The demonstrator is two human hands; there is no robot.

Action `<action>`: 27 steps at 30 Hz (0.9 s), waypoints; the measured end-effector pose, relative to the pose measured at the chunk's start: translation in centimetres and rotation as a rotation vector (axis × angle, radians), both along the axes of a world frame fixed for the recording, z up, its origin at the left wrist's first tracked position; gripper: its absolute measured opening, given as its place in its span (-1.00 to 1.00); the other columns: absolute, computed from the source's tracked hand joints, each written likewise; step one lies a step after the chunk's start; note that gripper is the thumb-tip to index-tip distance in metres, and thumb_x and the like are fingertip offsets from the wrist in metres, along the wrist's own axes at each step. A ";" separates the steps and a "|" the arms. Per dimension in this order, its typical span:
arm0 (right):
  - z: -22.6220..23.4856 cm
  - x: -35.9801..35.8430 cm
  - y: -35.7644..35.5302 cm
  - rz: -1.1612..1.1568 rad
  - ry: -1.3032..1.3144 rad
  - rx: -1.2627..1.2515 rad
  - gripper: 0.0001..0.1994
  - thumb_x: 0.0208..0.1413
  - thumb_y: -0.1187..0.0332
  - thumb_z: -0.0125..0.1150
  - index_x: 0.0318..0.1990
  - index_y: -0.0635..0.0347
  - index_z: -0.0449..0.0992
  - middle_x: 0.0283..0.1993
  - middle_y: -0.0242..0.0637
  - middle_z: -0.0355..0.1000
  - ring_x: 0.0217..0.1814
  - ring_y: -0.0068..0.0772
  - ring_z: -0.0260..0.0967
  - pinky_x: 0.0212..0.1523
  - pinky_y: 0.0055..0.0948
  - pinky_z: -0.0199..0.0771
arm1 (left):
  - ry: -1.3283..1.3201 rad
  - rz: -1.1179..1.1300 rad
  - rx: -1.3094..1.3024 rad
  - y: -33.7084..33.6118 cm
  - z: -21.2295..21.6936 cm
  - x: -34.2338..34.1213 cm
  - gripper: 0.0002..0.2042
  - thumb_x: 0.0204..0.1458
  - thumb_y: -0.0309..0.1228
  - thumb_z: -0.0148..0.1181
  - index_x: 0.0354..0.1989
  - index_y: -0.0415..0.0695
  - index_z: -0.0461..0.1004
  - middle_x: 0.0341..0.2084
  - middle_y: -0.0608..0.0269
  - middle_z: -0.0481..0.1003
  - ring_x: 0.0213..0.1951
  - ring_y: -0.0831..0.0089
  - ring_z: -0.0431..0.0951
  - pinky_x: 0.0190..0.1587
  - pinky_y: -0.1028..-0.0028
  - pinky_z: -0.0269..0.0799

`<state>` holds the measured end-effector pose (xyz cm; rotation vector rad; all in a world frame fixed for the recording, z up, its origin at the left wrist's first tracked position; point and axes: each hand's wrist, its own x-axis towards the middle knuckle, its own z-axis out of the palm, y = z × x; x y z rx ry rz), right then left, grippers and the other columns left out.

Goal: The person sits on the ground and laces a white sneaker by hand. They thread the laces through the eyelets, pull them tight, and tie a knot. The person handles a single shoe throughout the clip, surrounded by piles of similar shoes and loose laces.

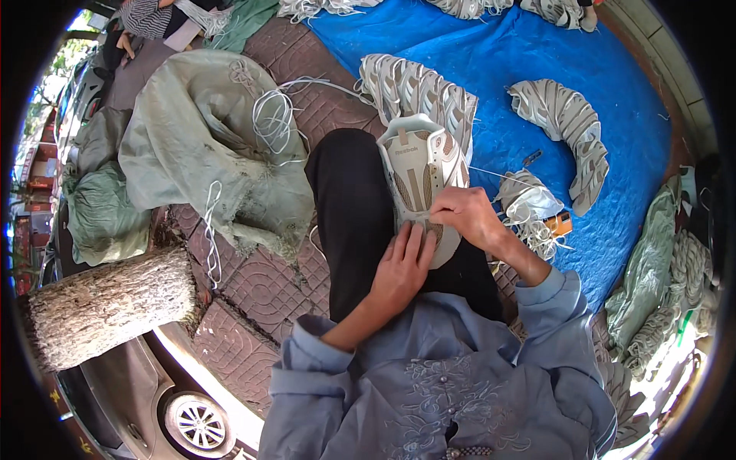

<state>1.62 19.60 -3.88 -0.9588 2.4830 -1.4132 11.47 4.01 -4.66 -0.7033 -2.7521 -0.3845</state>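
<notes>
A white and beige sneaker (pixel 414 165) lies across my lap, its tongue and collar pointing away from me. My left hand (pixel 404 261) presses bent fingers onto its toe end, holding it against my legs. My right hand (pixel 468 218) is closed in a pinch over the eyelets on the right side, touching the shoe. Whatever its fingertips grip is hidden. A thin white lace strand (pixel 498 173) runs from the shoe's right edge toward a white bundle of laces (pixel 529 199) on the blue tarp (pixel 491 84).
Beyond the sneaker stands a row of similar shoes (pixel 422 88); another curved row (pixel 567 123) is at right. An orange phone-like object (pixel 560 223) lies by the laces. A grey-green sack (pixel 192 130) with loose white laces (pixel 274 123), a log (pixel 111 303) and a car (pixel 130 391) are left.
</notes>
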 end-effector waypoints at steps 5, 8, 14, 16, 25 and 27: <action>0.8 -2.2 0.9 -0.100 -0.068 -0.064 -0.93 -0.25 0.49 0.17 -0.54 0.29 0.45 -0.59 -0.30 0.35 -0.58 -0.53 0.29 -0.55 -0.57 0.27 | 0.131 -0.146 0.057 2.1 1.9 -2.6 -0.55 -0.29 -0.43 0.10 -0.12 -0.29 0.30 -0.15 -0.03 0.28 -0.15 0.11 0.35 -0.15 0.35 0.36; 0.2 -1.5 1.4 -0.155 -0.533 -0.096 -0.91 -0.22 0.45 0.14 -0.56 0.30 0.44 -0.62 -0.33 0.32 -0.61 -0.60 0.26 -0.58 -0.60 0.24 | 0.107 -0.255 -0.051 0.8 1.8 -2.1 -0.61 -0.24 -0.43 0.04 -0.15 -0.28 0.32 -0.16 -0.03 0.30 -0.19 0.14 0.36 -0.17 0.36 0.37; 0.4 -0.1 -0.1 -0.142 -0.542 -0.070 -0.88 -0.19 0.42 0.13 -0.57 0.32 0.46 -0.63 -0.33 0.32 -0.61 -0.62 0.26 -0.58 -0.61 0.23 | -0.512 -0.387 0.888 -2.7 8.9 -0.4 -0.51 -0.02 -0.19 0.02 0.03 -0.25 0.21 -0.12 0.03 0.32 -0.10 0.20 0.36 -0.06 0.32 0.28; 0.2 0.1 -0.4 -0.139 -0.549 -0.102 -0.90 -0.23 0.44 0.16 -0.57 0.31 0.46 -0.63 -0.32 0.32 -0.61 -0.62 0.26 -0.59 -0.61 0.22 | -1.054 -0.663 2.038 -1.2 14.5 1.2 -0.41 0.05 -0.16 -0.07 0.12 -0.38 0.03 0.02 -0.05 0.20 0.02 0.22 0.27 -0.02 0.27 0.21; -0.7 -0.3 0.3 -0.201 -0.678 -0.145 -0.93 -0.21 0.48 0.18 -0.56 0.31 0.48 -0.62 -0.38 0.36 -0.64 -0.67 0.24 -0.63 -0.65 0.20 | -0.969 -0.796 1.854 0.9 21.8 0.3 -0.70 0.13 -0.36 -0.19 -0.11 -0.36 0.27 -0.43 0.17 0.37 -0.55 0.56 0.35 -0.52 0.59 0.24; -0.6 -0.5 0.1 -0.203 -0.648 -0.200 -0.94 -0.22 0.49 0.18 -0.58 0.29 0.48 -0.64 -0.38 0.34 -0.68 -0.68 0.22 -0.68 -0.69 0.11 | -1.087 -0.756 1.779 1.0 23.0 -0.3 -0.76 0.12 -0.39 -0.16 -0.14 -0.29 0.31 -0.47 0.21 0.38 -0.56 0.57 0.34 -0.54 0.60 0.23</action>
